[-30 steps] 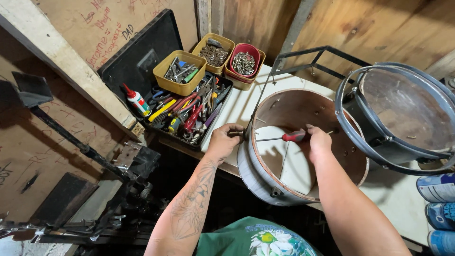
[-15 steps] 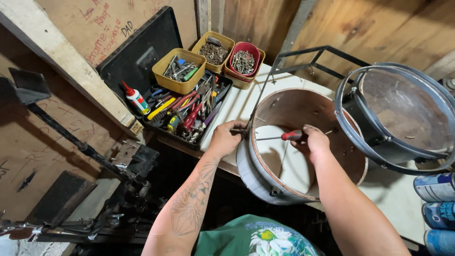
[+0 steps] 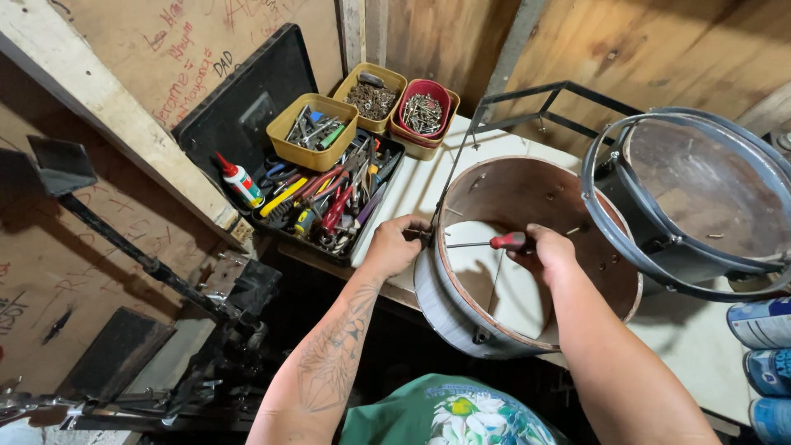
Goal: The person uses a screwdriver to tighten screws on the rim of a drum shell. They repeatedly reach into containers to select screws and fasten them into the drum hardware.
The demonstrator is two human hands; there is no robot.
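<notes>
Hands: both at the near-left rim of the open drum shell (image 3: 527,255), at about 9 o'clock on its circle.
Left hand (image 3: 394,245): fingers curled shut against the outside wall of the shell, bracing it – whether they pinch a small fitting there, I cannot tell.
Right hand (image 3: 550,251): closed around the red handle of a screwdriver (image 3: 486,243); its shaft runs level toward 9 o'clock, tip at the inner wall opposite my left hand.
Drum shell: lying open end up on the white bench (image 3: 412,194), brown inside, grey outside, part of it overhanging the near edge.
Risk – slip: I judge the tip could jump off the fastener and jab my left fingers, which sit right behind the wall.
Risk – shift: the shell could rock or slide off the edge if I push harder than my left hand holds.
Surroundings: black tray of hand tools (image 3: 329,206) at 10 o'clock, with a small glue bottle (image 3: 241,181); yellow tub (image 3: 313,132) and two tubs of screws (image 3: 400,107) at 11 o'clock.
Obstructions: second drum with metal hoop (image 3: 692,198) at 2 o'clock, close beside the shell, crowds my right elbow; a thin rod (image 3: 449,194) stands just by my left hand.
</notes>
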